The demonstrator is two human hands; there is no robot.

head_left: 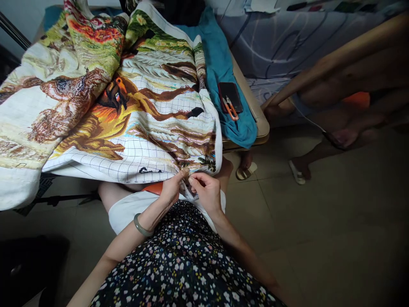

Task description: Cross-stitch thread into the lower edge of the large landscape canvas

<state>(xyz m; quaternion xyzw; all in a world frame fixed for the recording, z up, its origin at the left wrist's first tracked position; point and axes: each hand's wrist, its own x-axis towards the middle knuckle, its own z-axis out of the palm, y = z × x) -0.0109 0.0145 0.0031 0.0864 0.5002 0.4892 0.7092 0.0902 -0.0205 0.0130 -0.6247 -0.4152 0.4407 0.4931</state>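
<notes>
From where I stand, the biggest thing is the stitched cloth (150, 115), heaped across the worktop (262, 121) and spilling over its front edge towards the seated person's lap. I'd guess the worktop is there to take the weight, leaving the near border loose enough to handle. The heap folds over itself on the left, so much of the picture is hidden, and the far side runs out of my view.

Past the right edge, another person's arm (322, 68) stretches through the gloom; what that person's other hand has hold of is too dark to make out. A teal cloth (220, 47) lies along the right edge, partly under the stitching, perhaps as padding.

The 2 working hands meet just beyond the front edge, left of the front right corner. The left hand (172, 185) is closed, thumb pressing the border against the fingers, probably to keep it taut. The right hand (207, 189) is curled, its fingertips pinched together at the same gather; whether thread, needle or fabric sits between them, I can't tell.

Near the front right corner, a dark phone (236, 96) carries orange snips (232, 111), likely parked within easy reach.
</notes>
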